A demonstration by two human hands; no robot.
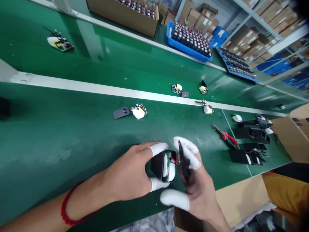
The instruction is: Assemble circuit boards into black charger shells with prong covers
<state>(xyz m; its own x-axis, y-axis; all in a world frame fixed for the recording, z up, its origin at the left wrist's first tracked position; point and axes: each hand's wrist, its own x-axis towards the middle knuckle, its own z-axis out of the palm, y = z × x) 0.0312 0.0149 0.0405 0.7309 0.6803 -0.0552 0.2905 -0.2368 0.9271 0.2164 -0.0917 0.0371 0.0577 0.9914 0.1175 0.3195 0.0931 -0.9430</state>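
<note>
At the left of the green bench (60, 129), a dark gray flat plate (121, 112) lies beside a small circuit board with white padding and yellow tape (139, 112), both apart from the hands.

Next along, the left hand (127, 174) has its grip closed around a black, box-shaped plastic housing (157, 166), with white-covered fingertips (158, 149) on opposite sides. The housing sits near the front edge of the bench, its open end turned toward the right hand; within it show a green circuit board (168, 162) and white padding (172, 171). Thin red wires (174, 160) come out of the opening toward a thin black plastic piece (184, 162), blurred, in the grip of the right hand (202, 187). That hand's fingers are bent against the piece while its thumb stands apart; the exact contact is unclear.

The step in hand appears to be handling the wired black piece at the housing's mouth. The next move seems to call for a steady housing, slack in the wires and no pinching at the rim.

Farther right lie red-handled pliers (228, 138), then open black housings (244, 132), well apart from both hands.
</note>
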